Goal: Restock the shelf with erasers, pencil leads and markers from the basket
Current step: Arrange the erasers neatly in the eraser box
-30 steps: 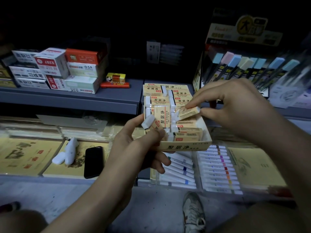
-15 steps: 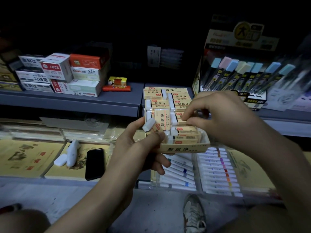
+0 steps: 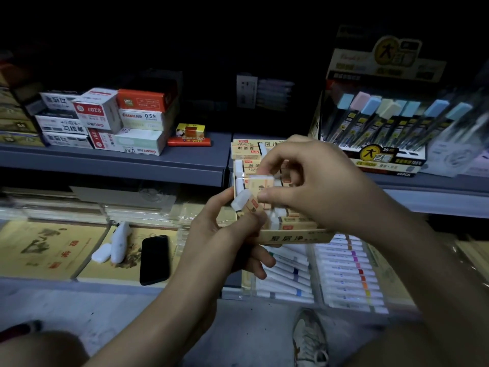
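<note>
A cream eraser box (image 3: 296, 236) sticks out from the grey shelf (image 3: 164, 157), packed with several sleeved erasers. My left hand (image 3: 227, 239) grips the box's near left corner and holds a white eraser (image 3: 244, 201) in a tan sleeve between thumb and fingers. My right hand (image 3: 312, 186) is over the box, its thumb and fingers pinching an upright eraser (image 3: 260, 185) among the rows. A pencil lead display (image 3: 383, 128) stands at the right on the shelf. Markers (image 3: 344, 271) lie in clear trays below. No basket is in view.
Stacked small boxes (image 3: 105, 120) and a red-yellow pack (image 3: 190, 135) sit at the shelf's left. Below lie yellow paper pads (image 3: 45, 250), a black phone (image 3: 154, 259) and a white device (image 3: 119, 242). My shoe (image 3: 309, 337) shows on the grey floor.
My right hand moved left and down from the box's right side into the rows and now pinches an upright eraser. My left hand kept its hold on the box and eraser.
</note>
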